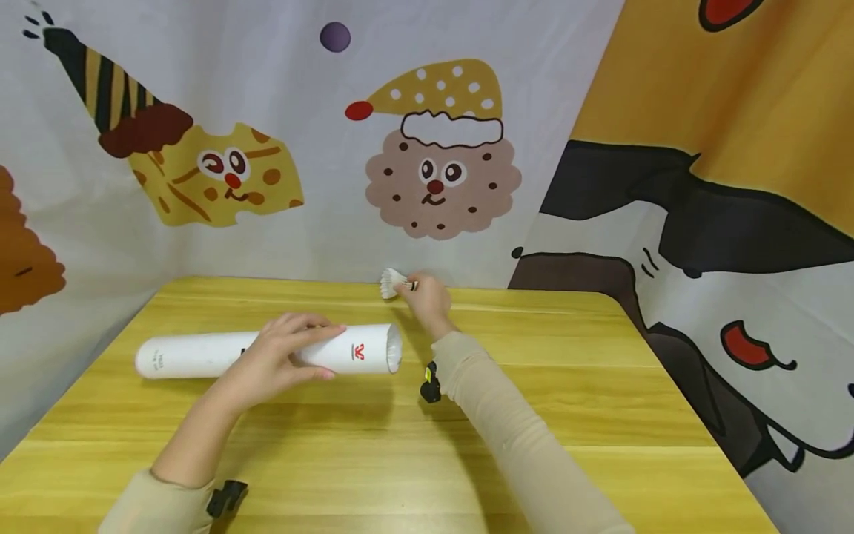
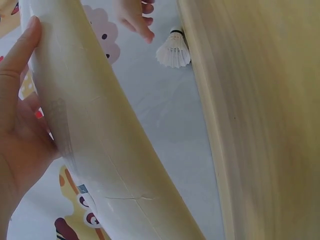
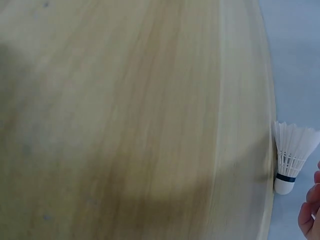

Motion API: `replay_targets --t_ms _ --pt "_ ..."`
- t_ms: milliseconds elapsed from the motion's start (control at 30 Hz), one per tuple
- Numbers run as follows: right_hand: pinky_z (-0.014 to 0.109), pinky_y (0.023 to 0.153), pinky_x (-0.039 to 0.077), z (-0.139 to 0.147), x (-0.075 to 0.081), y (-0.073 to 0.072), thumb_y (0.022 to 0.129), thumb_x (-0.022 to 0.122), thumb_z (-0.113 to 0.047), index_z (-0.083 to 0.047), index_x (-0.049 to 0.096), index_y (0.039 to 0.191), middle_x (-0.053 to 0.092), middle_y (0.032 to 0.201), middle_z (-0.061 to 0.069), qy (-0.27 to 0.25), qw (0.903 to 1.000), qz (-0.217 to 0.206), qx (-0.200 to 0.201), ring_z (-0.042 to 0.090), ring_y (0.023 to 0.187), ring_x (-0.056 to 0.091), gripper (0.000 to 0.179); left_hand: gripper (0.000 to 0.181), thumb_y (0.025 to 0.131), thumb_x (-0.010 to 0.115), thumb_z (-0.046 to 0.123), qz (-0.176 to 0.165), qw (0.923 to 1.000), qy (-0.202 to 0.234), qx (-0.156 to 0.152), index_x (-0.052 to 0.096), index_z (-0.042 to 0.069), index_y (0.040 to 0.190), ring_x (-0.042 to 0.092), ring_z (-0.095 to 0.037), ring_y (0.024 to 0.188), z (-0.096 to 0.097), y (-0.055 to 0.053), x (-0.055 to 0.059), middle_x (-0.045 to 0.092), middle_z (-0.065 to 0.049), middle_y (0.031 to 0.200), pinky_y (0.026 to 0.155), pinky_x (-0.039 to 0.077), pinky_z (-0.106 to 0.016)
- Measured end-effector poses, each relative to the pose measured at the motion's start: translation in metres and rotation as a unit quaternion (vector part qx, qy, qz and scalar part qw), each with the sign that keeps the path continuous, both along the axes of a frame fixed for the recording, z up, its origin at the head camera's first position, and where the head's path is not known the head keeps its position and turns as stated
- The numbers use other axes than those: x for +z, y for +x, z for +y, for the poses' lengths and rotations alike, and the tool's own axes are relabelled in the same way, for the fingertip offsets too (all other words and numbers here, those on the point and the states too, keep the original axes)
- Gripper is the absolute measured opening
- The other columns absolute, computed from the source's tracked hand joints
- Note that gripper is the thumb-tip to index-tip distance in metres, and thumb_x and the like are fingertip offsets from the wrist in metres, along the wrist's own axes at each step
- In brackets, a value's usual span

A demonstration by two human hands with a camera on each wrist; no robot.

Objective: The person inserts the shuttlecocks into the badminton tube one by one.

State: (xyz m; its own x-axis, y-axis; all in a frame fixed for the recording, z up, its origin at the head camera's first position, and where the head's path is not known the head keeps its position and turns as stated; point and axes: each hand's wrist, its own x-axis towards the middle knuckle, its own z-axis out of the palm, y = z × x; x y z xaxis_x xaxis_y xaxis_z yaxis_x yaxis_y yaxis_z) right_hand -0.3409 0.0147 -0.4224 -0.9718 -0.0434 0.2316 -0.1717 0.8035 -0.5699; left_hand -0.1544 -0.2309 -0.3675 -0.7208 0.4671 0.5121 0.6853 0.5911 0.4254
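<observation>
My left hand (image 1: 270, 360) grips a long white shuttlecock tube (image 1: 193, 354) around its middle, holding it crosswise above the table. A small red mark is printed near the tube's right end, where white feathered edges show in the mouth. At the far table edge lies a white shuttlecock (image 1: 392, 283) with a dark band round its cork. In the head view my right hand (image 1: 428, 300) overlaps the cork end. Both wrist views show a gap between the loosely curled fingers (image 3: 313, 200) and the shuttlecock (image 3: 292, 152), so that hand holds nothing.
The yellow wood-grain table (image 1: 547, 415) ends at a cartoon-printed cloth (image 1: 293, 67) hanging behind it. Black devices, one at the right wrist (image 1: 431, 384) and one at the left wrist (image 1: 227, 498), sit by the beige sleeves.
</observation>
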Motion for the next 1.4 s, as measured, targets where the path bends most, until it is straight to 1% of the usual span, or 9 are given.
replay_targets --t_ms 67,200,367,533,667,900,967,1200,1400 --pt "0.031 0.061 0.043 -0.001 -0.001 -0.002 0.084 0.070 -0.048 -0.020 0.073 0.111 0.069 0.098 -0.003 0.006 0.9999 -0.010 -0.001 0.012 0.075 0.059 0.039 0.067 0.068 0.087 0.026 0.001 1.0000 0.000 -0.001 0.062 0.022 0.130 0.047 -0.025 0.113 0.001 -0.001 0.000 0.057 0.001 0.123 0.091 0.030 -0.051" --pt "0.032 0.067 0.045 -0.004 0.000 -0.003 0.085 0.069 -0.048 -0.017 0.072 0.112 0.069 0.106 -0.001 0.004 0.9997 -0.023 -0.001 0.015 0.083 0.062 0.041 0.067 0.068 0.087 0.027 -0.002 1.0000 -0.002 0.001 0.062 0.023 0.130 0.047 -0.025 0.113 0.002 -0.001 -0.001 0.058 0.001 0.123 0.092 0.030 -0.051" --pt "0.032 0.070 0.047 -0.011 0.008 -0.007 0.086 0.067 -0.049 -0.015 0.070 0.115 0.067 0.112 0.000 0.021 0.9994 -0.028 0.005 0.017 0.093 0.062 0.044 0.068 0.068 0.087 0.026 -0.003 1.0000 -0.006 0.002 0.062 0.023 0.131 0.048 -0.025 0.113 0.002 0.000 -0.001 0.058 0.000 0.123 0.091 0.030 -0.052" --pt "0.033 0.072 0.049 -0.016 0.013 -0.009 0.088 0.065 -0.047 -0.013 0.069 0.116 0.066 0.115 0.002 0.038 0.9987 -0.032 0.015 0.019 0.098 0.062 0.044 0.069 0.067 0.088 0.025 -0.006 1.0000 -0.003 0.002 0.062 0.023 0.131 0.047 -0.026 0.113 0.002 0.000 0.002 0.058 0.000 0.123 0.092 0.029 -0.053" --pt "0.034 0.072 0.049 -0.017 0.015 -0.011 0.089 0.066 -0.044 -0.012 0.068 0.116 0.066 0.114 0.003 0.045 0.9985 -0.029 0.010 0.020 0.098 0.062 0.042 0.068 0.068 0.087 0.026 -0.009 1.0000 0.001 -0.001 0.062 0.023 0.131 0.047 -0.025 0.114 0.003 -0.002 0.004 0.057 0.000 0.124 0.092 0.029 -0.051" --pt "0.031 0.064 0.048 -0.022 0.016 -0.015 0.089 0.066 -0.043 -0.012 0.070 0.111 0.069 0.101 0.003 0.056 0.9977 -0.037 0.012 0.018 0.083 0.063 0.038 0.068 0.067 0.087 0.028 -0.008 1.0000 -0.001 -0.002 0.062 0.022 0.130 0.047 -0.024 0.113 0.002 -0.001 0.004 0.058 0.001 0.123 0.093 0.029 -0.052" --pt "0.031 0.063 0.047 -0.023 0.015 -0.016 0.090 0.066 -0.041 -0.012 0.070 0.110 0.069 0.099 0.003 0.058 0.9975 -0.040 0.009 0.018 0.082 0.063 0.036 0.068 0.068 0.087 0.028 -0.009 1.0000 -0.001 -0.001 0.062 0.022 0.130 0.047 -0.023 0.113 0.002 -0.001 0.005 0.058 0.001 0.123 0.093 0.029 -0.052" --pt "0.033 0.071 0.048 -0.021 0.008 -0.014 0.090 0.066 -0.041 -0.011 0.070 0.112 0.068 0.109 0.004 0.061 0.9973 -0.041 0.002 0.021 0.093 0.062 0.037 0.068 0.067 0.087 0.026 -0.013 0.9999 0.002 0.002 0.062 0.023 0.130 0.047 -0.024 0.113 0.002 0.000 0.006 0.058 0.002 0.123 0.093 0.029 -0.051" --pt "0.031 0.063 0.045 -0.022 0.003 -0.012 0.088 0.067 -0.043 -0.011 0.070 0.109 0.069 0.102 0.004 0.067 0.9973 -0.029 0.007 0.019 0.084 0.062 0.038 0.069 0.066 0.088 0.025 -0.010 0.9999 0.001 0.004 0.063 0.022 0.130 0.047 -0.024 0.114 0.002 0.000 0.006 0.058 0.001 0.123 0.093 0.029 -0.051"
